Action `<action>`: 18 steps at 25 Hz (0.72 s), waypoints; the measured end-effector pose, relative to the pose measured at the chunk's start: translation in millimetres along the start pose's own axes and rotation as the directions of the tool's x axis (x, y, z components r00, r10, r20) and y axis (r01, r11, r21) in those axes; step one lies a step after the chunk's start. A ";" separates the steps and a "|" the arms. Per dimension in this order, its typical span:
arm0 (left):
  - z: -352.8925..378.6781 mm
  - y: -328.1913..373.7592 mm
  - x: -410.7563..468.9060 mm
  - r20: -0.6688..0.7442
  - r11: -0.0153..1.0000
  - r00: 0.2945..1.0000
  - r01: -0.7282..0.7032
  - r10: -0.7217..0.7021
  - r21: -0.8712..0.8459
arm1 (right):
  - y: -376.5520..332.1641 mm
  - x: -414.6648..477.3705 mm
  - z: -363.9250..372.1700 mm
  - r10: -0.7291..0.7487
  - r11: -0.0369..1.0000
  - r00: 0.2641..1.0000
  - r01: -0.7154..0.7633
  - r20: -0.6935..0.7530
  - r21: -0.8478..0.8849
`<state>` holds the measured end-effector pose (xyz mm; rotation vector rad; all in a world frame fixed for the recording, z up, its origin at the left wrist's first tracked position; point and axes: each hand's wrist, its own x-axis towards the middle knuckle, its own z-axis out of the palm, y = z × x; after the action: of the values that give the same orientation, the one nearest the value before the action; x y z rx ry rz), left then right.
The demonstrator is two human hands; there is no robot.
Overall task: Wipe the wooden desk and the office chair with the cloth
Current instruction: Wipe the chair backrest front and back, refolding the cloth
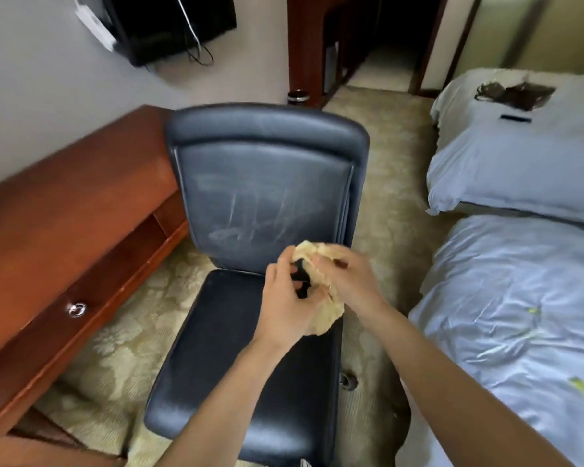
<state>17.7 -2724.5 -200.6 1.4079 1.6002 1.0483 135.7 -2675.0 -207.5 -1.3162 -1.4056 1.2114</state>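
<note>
left hand (284, 299) and right hand (351, 281) both had fingers curled into the cloth (329, 316), bunching it between them at centre frame. it was held above the rear of the seat (223, 348) of the office chair (267, 129), apparently clear of it. judgement: the cloth was being gathered to present a fresh face. pale streaks on the backrest (260, 197) indicated wiping there; the seat showed none. worktop (64, 210) lay at left of frame, well apart from the cloth.

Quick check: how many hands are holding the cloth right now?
2. The left hand grips the cloth from its left side and the right hand grips it from its right, both above the office chair seat.
</note>
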 end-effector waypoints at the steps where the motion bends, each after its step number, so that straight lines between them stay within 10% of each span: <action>1: -5.5 23.2 -4.5 -0.002 0.998 1.000 -0.010 0.010 -0.060 | -26.5 -3.8 -7.4 -0.009 0.997 0.999 0.012 -0.039 0.072; 6: -18.1 82.0 -36.2 -0.078 0.988 0.985 -0.156 0.156 0.011 | -106.4 -30.3 -14.5 -0.061 0.985 0.989 0.082 -0.138 0.152; 10: -31.4 92.3 -53.0 -0.204 0.927 0.920 -0.283 0.335 0.247 | -126.0 -56.4 -7.7 -0.109 0.974 0.986 0.081 0.124 0.213; 14: -63.0 91.0 -61.2 -0.124 0.956 0.975 -0.207 0.184 -0.207 | -133.9 -71.8 -17.6 -0.214 0.926 0.941 0.111 0.261 0.362; 18: -93.4 99.7 -59.2 -0.111 0.892 0.988 -0.141 0.103 -0.429 | -140.3 -71.5 -14.3 -0.257 0.965 0.960 0.249 0.106 0.082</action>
<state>-23.2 -2786.6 -71.6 1.1770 1.2381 1.4552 130.9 -2742.0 -64.4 -0.9971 -1.5492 1.1651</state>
